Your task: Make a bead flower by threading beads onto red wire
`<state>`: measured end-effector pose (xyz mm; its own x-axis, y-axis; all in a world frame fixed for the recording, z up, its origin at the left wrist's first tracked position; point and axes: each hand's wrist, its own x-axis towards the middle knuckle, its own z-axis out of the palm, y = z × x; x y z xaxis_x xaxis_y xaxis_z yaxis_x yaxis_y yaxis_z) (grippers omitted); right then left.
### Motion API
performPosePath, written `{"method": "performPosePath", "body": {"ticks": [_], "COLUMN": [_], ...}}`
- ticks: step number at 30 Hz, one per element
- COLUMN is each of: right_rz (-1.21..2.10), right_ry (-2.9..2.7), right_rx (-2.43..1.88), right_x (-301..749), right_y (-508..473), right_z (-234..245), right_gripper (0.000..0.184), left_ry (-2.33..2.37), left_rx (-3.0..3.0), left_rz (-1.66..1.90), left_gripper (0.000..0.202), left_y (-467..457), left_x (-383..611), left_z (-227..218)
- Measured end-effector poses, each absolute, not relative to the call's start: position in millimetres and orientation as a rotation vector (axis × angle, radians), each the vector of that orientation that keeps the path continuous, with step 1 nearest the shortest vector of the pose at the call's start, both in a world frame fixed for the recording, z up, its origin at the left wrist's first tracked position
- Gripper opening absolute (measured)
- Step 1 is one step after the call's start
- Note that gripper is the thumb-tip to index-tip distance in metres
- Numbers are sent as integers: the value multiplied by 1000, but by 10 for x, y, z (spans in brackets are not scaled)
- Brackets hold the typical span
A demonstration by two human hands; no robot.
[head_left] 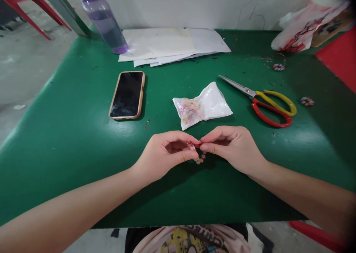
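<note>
My left hand [164,154] and my right hand [233,147] meet fingertip to fingertip above the green table [69,145], near its front edge. Both pinch a thin red thread [196,144] with a few small beads [200,158] hanging from it. Each hand's fingers are curled closed on the thread. Just behind the hands lies a clear plastic bag of coloured beads [201,105].
A phone [127,94] lies face up to the left. Scissors with red and yellow handles [265,101] lie to the right. At the back stand a purple bottle [104,21] and a stack of papers [172,43]. A printed plastic bag [306,23] sits at the back right; small beaded pieces [306,101] lie nearby.
</note>
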<state>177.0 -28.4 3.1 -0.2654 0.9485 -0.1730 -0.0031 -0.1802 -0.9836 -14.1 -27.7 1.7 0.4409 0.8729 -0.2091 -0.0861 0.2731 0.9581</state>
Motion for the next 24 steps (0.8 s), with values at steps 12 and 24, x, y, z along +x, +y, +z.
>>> {"method": "performPosePath", "body": {"ticks": [12,24], "right_rz": [1726,1545], "right_ry": [-1060,-1086], "right_rx": [-1190,-1168], "right_x": [1713,1623], "right_y": [-296,-355], "right_z": [32,24], "right_gripper": [22,11], "left_ry": [992,884], "left_rx": [1139,1007], "left_rz": [1022,1030], "left_gripper": [13,21], "left_y": [-291,-296], "left_x": [-120,-103], "left_z": [16,-60]}}
